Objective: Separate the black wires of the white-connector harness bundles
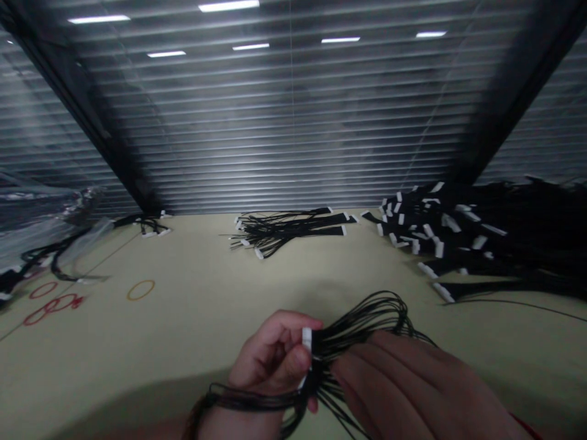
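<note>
My left hand (275,357) pinches the white connector of a black wire harness (364,321), thumb in front and fingers behind. From the connector the thin black wires fan out and arch to the right, while some loop back over my left wrist. My right hand (403,385) lies over the wires just right of the connector, its back toward me. Its fingertips are bent in among the wires, and what they grip, if anything, is hidden.
Several black harnesses (293,229) lie at the table's back edge, before the window blinds (284,122). A large harness pile (504,232) with white connectors stands at right. Red rubber bands (50,308), a yellow band (140,289) and clear plastic bags (36,220) are at left.
</note>
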A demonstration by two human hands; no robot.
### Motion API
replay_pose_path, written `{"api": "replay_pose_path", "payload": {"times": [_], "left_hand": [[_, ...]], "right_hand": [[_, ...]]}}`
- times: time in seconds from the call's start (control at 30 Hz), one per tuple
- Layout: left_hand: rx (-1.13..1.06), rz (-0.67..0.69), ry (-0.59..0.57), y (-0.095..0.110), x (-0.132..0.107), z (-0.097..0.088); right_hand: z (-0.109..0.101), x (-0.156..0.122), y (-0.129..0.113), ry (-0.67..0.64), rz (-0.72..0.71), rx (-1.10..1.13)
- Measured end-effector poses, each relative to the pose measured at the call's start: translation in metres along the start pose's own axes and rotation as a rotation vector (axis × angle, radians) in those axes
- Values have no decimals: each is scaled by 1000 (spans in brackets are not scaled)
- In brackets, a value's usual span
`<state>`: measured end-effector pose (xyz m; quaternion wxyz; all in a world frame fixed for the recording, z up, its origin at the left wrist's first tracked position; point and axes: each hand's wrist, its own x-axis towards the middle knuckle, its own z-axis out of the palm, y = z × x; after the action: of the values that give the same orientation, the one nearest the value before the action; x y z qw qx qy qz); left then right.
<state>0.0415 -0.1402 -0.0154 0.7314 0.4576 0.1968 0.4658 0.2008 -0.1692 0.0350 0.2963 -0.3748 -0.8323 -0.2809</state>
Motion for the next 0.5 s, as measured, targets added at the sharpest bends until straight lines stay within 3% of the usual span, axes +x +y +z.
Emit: {"api": "replay_pose_path", "payload": {"times": [0.23,0.4,0.5], "left_hand": [[-82,105,-169,-10,6,-5],[-79,90,-185,-8,5,-5],[-59,38,-125,-3,2,-2]], "right_hand": [[4,-15,-1,206,5,-18],[4,-19,-2,244,-6,-27],[4,-17,-2,226,-2,-15]]}}
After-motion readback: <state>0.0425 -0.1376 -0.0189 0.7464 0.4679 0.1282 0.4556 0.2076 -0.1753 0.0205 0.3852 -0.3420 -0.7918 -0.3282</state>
